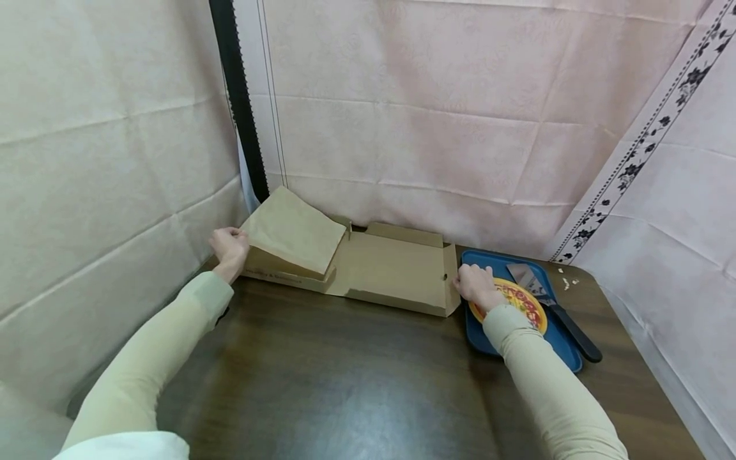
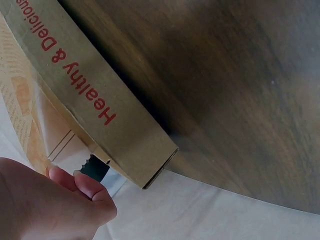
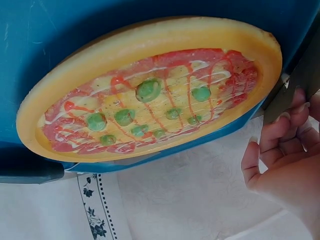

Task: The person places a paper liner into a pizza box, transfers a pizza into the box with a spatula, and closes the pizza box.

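Note:
A shallow cardboard pizza box point(image 1: 397, 271) lies unfolded at the back of the table, with red "Healthy & Delicious" lettering point(image 2: 75, 80) on one side wall. Over its left part slopes a brown sheet of paper point(image 1: 296, 230); print shows on it in the left wrist view. My left hand point(image 1: 230, 249) pinches the sheet's left edge beside the box corner. My right hand point(image 1: 477, 286) holds the box's right side wall with curled fingers point(image 3: 280, 130); the exact grip is partly hidden. Right beside that hand, a round pizza point(image 3: 150, 95) with green and red topping lies on a blue tray point(image 1: 480, 342).
A flat metal server point(image 1: 526, 278) with a black handle point(image 1: 575, 332) lies across the tray's right side. Small white scraps point(image 1: 566, 283) are on the table behind it. Cloth walls point(image 1: 448, 115) close off the back and both sides of the dark wooden table point(image 1: 345, 377).

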Demonstrator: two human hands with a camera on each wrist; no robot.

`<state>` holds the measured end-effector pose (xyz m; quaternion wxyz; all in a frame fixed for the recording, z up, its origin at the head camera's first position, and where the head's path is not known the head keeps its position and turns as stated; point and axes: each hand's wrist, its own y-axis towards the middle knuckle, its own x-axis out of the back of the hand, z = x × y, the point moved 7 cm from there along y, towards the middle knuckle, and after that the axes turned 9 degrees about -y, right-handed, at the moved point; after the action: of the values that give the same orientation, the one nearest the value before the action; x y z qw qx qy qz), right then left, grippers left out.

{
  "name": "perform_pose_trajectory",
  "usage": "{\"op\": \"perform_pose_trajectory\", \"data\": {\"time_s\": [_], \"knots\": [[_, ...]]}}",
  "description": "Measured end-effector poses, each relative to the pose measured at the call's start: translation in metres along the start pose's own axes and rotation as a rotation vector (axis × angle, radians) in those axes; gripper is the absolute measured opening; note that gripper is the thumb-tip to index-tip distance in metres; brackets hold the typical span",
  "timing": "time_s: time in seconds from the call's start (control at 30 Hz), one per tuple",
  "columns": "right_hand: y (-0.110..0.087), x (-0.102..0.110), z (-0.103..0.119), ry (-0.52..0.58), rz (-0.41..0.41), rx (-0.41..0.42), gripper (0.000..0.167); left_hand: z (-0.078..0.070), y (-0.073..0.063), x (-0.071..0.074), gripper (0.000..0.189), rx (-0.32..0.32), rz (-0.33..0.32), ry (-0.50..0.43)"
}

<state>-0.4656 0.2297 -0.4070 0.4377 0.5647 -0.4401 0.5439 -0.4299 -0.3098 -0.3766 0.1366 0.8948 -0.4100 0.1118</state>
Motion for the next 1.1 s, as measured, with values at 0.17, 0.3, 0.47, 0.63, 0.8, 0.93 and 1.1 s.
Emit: {"op": "perform_pose_trajectory", "data": {"time_s": [0.17, 0.3, 0.47, 0.63, 0.8, 0.93, 1.1], "knots": [[0.0, 0.0, 0.003, -0.003, -0.01, 0.01, 0.042, 0.003, -0.002, -0.003, 0.03, -0.01, -0.007, 0.033], [0.001, 0.0, 0.004, -0.01, -0.015, 0.018, 0.041, 0.004, -0.004, -0.006, 0.03, -0.004, 0.009, 0.044], [0.001, 0.001, 0.003, -0.019, -0.024, 0.017, 0.041, 0.005, -0.006, -0.009, 0.031, -0.011, 0.023, 0.058], [0.001, 0.001, 0.003, -0.015, -0.021, 0.015, 0.042, 0.005, -0.008, -0.012, 0.031, -0.043, 0.03, 0.093], [0.001, 0.001, 0.002, -0.015, -0.025, 0.016, 0.044, 0.004, -0.007, -0.014, 0.03, -0.107, 0.042, 0.171], [0.002, 0.0, 0.002, -0.021, -0.02, 0.016, 0.045, 0.003, -0.004, -0.018, 0.03, -0.173, 0.063, 0.275], [0.003, 0.0, 0.002, -0.023, -0.028, 0.019, 0.044, 0.004, -0.002, -0.022, 0.028, -0.233, 0.062, 0.403]]}}
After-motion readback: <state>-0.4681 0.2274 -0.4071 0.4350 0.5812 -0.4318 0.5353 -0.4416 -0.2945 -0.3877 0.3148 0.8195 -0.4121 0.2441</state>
